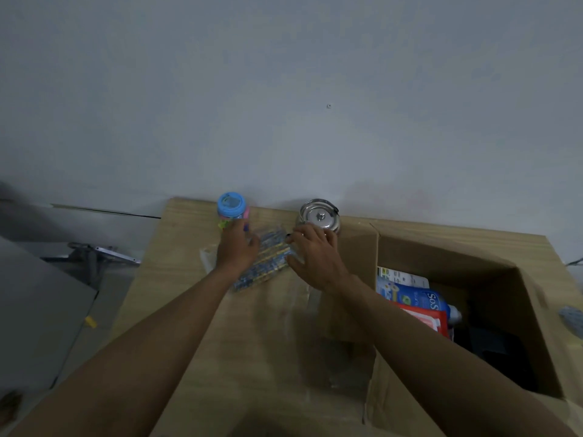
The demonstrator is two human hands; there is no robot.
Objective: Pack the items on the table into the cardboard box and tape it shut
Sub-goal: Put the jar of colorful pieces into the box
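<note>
Grey wall behind, pale wooden tabletop [176,263] below, and the striped packet [268,263] lay between both hands, its long axis running near-left to far-right. The left hand [236,247] covered its left end, grip impossible to tell. The right hand [315,253] pinched its right end, thumb near, fingers far. The open cardboard box [441,257] sat to the right, nearer the right hand, so a rightward carry looked likely.

Both bare arms stretched forward side by side, left hand [237,248] palm down with fingers reaching ahead, right hand [313,251] palm down, fingers bent, thumb spread leftward, grip unclear, hands close but apart
</note>
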